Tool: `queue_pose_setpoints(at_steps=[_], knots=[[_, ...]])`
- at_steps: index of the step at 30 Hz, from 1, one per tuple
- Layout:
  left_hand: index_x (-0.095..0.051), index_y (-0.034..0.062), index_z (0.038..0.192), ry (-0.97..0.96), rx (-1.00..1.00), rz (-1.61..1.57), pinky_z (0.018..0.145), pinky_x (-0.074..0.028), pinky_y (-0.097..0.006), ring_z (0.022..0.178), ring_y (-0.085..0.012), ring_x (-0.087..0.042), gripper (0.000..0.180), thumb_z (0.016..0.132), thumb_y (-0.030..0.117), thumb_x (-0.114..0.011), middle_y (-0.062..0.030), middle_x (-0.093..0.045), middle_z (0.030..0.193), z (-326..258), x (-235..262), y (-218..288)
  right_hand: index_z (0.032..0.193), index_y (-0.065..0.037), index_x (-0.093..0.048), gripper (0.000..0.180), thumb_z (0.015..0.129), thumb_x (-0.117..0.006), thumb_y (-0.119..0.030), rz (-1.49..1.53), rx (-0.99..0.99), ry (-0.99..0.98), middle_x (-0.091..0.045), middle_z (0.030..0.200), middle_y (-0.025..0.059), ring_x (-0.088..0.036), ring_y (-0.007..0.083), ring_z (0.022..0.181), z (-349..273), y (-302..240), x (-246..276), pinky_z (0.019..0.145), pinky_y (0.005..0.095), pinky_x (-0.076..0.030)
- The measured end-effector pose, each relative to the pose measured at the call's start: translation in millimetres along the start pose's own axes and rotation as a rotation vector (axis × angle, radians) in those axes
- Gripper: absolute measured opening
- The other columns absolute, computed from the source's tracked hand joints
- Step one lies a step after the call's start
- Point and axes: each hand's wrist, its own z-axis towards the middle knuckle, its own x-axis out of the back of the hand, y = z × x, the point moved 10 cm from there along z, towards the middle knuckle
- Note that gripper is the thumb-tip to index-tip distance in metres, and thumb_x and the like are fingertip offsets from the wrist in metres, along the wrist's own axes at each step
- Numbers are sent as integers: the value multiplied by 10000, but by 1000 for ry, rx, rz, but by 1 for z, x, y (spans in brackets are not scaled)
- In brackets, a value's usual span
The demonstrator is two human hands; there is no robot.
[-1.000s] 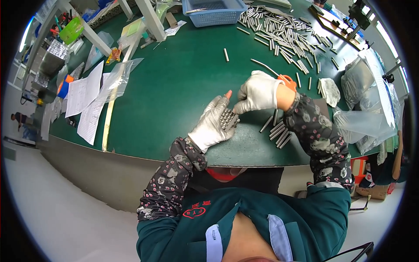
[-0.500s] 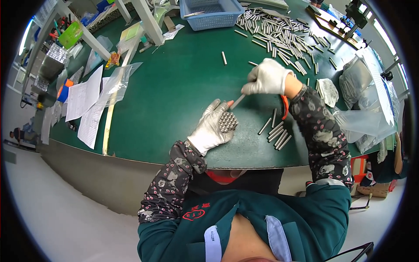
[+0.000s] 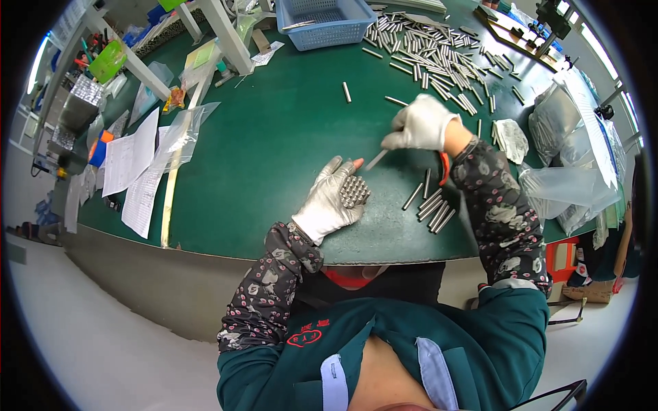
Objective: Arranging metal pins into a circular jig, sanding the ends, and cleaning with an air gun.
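Note:
In my gloved left hand [image 3: 321,207], closed around it, is a tight bundle of metal rods [image 3: 355,192] whose round ends face up. A bare fingertip pokes out of that glove beside the bundle. My gloved right hand [image 3: 423,127] is closed on a thin grey stick [image 3: 375,162]; it is blurred, and its lower tip comes down close to the left fingertip. Whether the two touch I cannot tell. Several loose metal rods [image 3: 433,209] lie to the right of the bundle. An orange-red curved thing [image 3: 444,168] shows partly beside my right wrist.
A large heap of metal rods [image 3: 428,51] spreads over the far right of the green table [image 3: 267,137]. Behind stands a blue plastic basket [image 3: 329,31]. Papers [image 3: 133,161] and clear plastic lie at left; a crumpled white cloth [image 3: 510,140] and plastic bags [image 3: 569,185] at right.
The view has shifted slightly. The grey stick has tilted a little and its tip has shifted slightly near the left fingertip. Both hands keep their hold.

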Motion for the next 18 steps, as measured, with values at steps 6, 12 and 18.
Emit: queue_pose_setpoints(at_steps=[6,12,18], knots=[[-311,3,1302,7,47,-154,1043,-184,-280,869,-54,-492,741,630,-26,-620,27,-526,840,-4,-2,-4,635,-75,-663,314,664,-676,-387,170,322,55,-565,540,125,-560,267,494,-8,-52,-12,506,313,-457],[-475,33,1145,83,-132,179,1067,-190,-355,1057,-161,-520,544,641,159,-638,-78,-582,1069,-2,5,9,636,-64,-660,318,668,-673,-380,113,121,26,-571,555,128,-559,274,509,-10,-27,1,514,332,-458],[-484,34,1134,47,-90,119,1065,-195,-361,1024,-168,-538,531,640,153,-640,-72,-593,1039,0,6,17,644,-57,-660,327,656,-684,-383,-34,-85,-3,-571,540,123,-570,270,508,-9,15,2,520,325,-465]])
